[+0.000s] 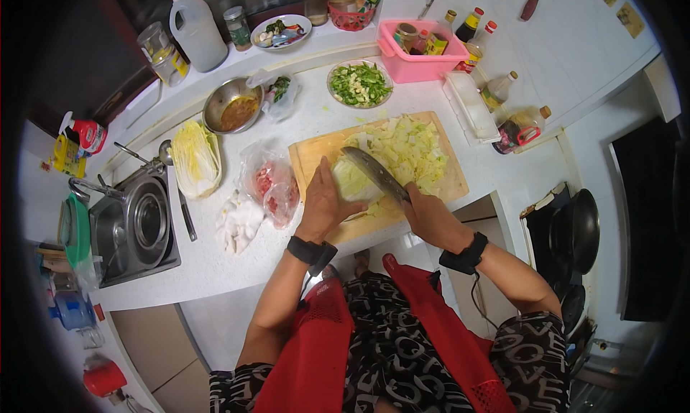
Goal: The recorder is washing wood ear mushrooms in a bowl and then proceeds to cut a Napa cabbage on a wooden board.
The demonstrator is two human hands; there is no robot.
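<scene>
My right hand [433, 217] grips the handle of a kitchen knife [377, 173], its broad dark blade slanting to the far left over the cutting board [315, 146]. Under and beside the blade lies an uncut piece of napa cabbage [350, 178]. My left hand [321, 205] cups that piece from its left side, fingers stretched forward and thumb along the near edge. Chopped napa cabbage [412, 149] is heaped over the board's right half. A few loose shreds lie near the board's front edge.
Left of the board are a plastic bag of raw meat [272, 189], a white cloth [241, 221], half a napa cabbage [197, 159] and another knife [187, 216] near the sink [110, 251]. Behind stand a metal bowl [234, 105], a plate of chopped greens [360, 84] and a pink bin [420, 68].
</scene>
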